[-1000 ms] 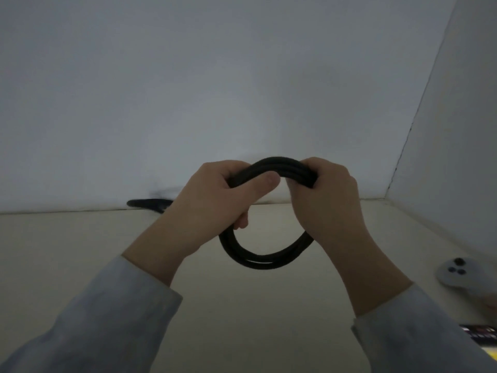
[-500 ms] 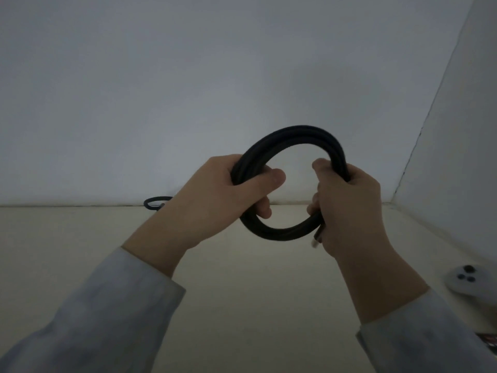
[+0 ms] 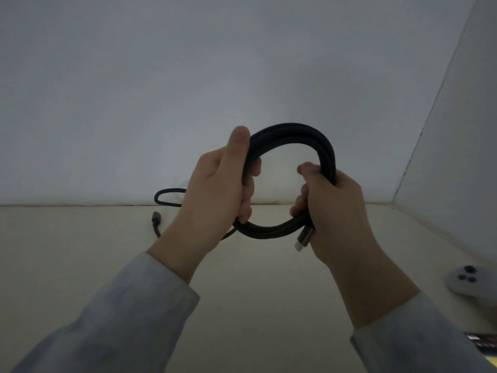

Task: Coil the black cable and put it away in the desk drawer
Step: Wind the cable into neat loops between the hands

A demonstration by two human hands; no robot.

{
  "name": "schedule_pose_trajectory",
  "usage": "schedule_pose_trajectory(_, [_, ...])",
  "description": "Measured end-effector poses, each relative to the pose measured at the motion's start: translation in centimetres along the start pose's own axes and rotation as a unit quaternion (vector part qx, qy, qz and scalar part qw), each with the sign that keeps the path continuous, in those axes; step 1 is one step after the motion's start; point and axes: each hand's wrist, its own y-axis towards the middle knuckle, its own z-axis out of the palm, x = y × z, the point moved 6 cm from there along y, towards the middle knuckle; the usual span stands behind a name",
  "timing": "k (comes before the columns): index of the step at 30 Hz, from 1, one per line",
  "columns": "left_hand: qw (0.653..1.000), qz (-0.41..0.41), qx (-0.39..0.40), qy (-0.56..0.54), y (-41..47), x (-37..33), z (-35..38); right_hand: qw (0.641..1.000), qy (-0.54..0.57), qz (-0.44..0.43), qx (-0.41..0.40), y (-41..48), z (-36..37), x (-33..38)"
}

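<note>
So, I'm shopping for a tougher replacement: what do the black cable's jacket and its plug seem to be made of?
The black cable looks like it has a braided fabric jacket with a matte finish. A fine woven grain shows on the strands and nothing glints. The plug has a smooth dark shell with a slight sheen and a pale, metal-looking tip. The shell could be metal or hard plastic; the dim light leaves that open.

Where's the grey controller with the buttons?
The grey controller lies on the desk at the head view's right edge, beside the right sleeve.

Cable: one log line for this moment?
phase: coiling | cable: looped | left hand: grips loop | right hand: grips loop, plug below | tail: loose on desk | drawer: unseen
</note>
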Motion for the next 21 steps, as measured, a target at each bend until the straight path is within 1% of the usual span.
schedule_pose_trajectory(1, [1.000,0.003,-0.021,0.021,-0.1,-0.1,-0.1,1.000,-0.014,-0.002,0.001,0.0,0.0,0.1])
schedule_pose_trajectory(3, [0.998,0.004,-0.035,0.049,-0.1,-0.2,-0.2,0.998,-0.054,-0.025,-0.009,-0.1,-0.1,0.4])
schedule_pose_trajectory(4, [0.997,0.005,-0.035,0.062,-0.1,-0.3,-0.2,0.995,-0.082,-0.054,-0.021,-0.1,-0.3,0.8])
schedule_pose_trajectory(6, [0.994,0.008,-0.025,0.104,0.0,-0.6,-0.2,0.981,-0.135,-0.138,-0.038,-0.4,-0.6,2.0])
schedule_pose_trajectory(9, [0.983,0.024,0.004,0.185,-0.2,-1.0,0.0,0.948,-0.194,-0.249,-0.029,-1.0,-0.3,3.7])
schedule_pose_trajectory(10, [0.979,0.025,0.015,0.202,-0.2,-1.2,0.1,0.934,-0.221,-0.281,-0.026,-1.3,-0.1,4.1])
schedule_pose_trajectory(11, [0.975,0.023,0.027,0.220,-0.2,-1.2,0.2,0.909,-0.260,-0.324,-0.025,-1.7,0.2,4.7])
schedule_pose_trajectory(13, [0.963,0.022,0.055,0.262,-0.3,-1.1,0.7,0.829,-0.353,-0.435,-0.014,-3.0,1.3,5.6])
schedule_pose_trajectory(14, [0.957,0.024,0.065,0.282,-0.4,-1.1,0.9,0.793,-0.382,-0.474,-0.003,-3.6,1.9,5.6])
schedule_pose_trajectory(15, [0.953,0.028,0.070,0.294,-0.5,-1.1,1.1,0.779,-0.396,-0.486,0.008,-3.8,2.2,5.5])
schedule_pose_trajectory(16, [0.952,0.032,0.071,0.297,-0.5,-1.0,1.3,0.783,-0.398,-0.478,0.019,-3.7,2.3,5.4])
schedule_pose_trajectory(19, [0.949,0.058,0.064,0.302,-0.4,-1.0,1.3,0.830,-0.370,-0.417,0.038,-3.3,2.0,5.1])
schedule_pose_trajectory(21, [0.944,0.070,0.066,0.316,-0.2,-0.7,1.2,0.850,-0.359,-0.383,0.035,-3.2,1.8,4.8])
